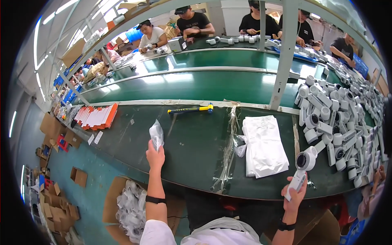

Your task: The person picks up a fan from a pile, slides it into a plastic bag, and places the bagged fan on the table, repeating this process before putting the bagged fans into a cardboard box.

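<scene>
My left hand (pixel 155 158) is closed around a clear plastic bag (pixel 156 136) with something whitish inside, held over the left part of the dark green workbench (pixel 192 151). In my right hand (pixel 298 192), near the front edge, is a white handheld device (pixel 305 160) with a slim handle and a round, dark-faced head, which points up and away from me. Between the hands, nearer the right one, lies a stack of white plastic bags (pixel 266 149). Farther back rests a hammer (pixel 200 109) with a yellow and dark handle.
A large heap of similar devices (pixel 326 106) covers the bench's right end. Orange-and-white card pieces (pixel 96 117) lie at the far left. Below the left edge, a carton (pixel 109 208) holds several bagged items. Beyond a metal post (pixel 283 57) runs a green conveyor (pixel 183 83), with people across it.
</scene>
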`<control>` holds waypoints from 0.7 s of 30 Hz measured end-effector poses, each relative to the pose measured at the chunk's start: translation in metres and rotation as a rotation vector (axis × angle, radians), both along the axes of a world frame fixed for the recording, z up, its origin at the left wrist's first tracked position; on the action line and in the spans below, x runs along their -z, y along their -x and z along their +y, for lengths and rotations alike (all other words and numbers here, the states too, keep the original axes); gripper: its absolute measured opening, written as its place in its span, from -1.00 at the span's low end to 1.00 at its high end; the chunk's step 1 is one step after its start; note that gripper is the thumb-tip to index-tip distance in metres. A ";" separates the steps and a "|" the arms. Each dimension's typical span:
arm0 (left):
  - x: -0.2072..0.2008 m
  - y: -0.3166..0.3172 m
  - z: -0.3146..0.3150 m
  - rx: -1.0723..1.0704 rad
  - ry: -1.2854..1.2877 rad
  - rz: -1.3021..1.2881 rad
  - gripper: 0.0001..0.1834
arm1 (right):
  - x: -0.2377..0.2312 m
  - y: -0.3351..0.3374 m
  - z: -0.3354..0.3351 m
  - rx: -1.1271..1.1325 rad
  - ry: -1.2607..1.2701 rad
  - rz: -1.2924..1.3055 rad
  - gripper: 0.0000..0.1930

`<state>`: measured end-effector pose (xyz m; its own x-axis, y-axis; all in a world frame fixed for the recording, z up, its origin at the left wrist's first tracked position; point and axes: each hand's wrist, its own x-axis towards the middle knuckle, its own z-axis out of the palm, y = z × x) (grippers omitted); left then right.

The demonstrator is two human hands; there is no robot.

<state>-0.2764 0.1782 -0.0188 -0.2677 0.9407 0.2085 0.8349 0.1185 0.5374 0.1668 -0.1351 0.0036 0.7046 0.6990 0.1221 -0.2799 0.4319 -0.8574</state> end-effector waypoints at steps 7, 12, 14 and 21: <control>-0.080 -0.097 -0.069 0.410 -0.576 0.101 -0.50 | 0.028 -0.001 0.021 0.084 -0.011 0.023 -0.38; -0.104 -0.222 -0.123 1.218 -0.317 -0.088 -0.67 | 0.033 -0.003 0.019 0.061 0.031 -0.026 -0.42; -0.088 -0.258 -0.136 1.374 -0.355 -0.069 -0.70 | 0.026 0.002 0.019 0.053 0.042 -0.052 -0.55; -0.061 -0.310 -0.138 1.415 -0.275 0.221 -0.81 | 0.029 0.003 0.012 0.055 0.029 -0.031 -0.63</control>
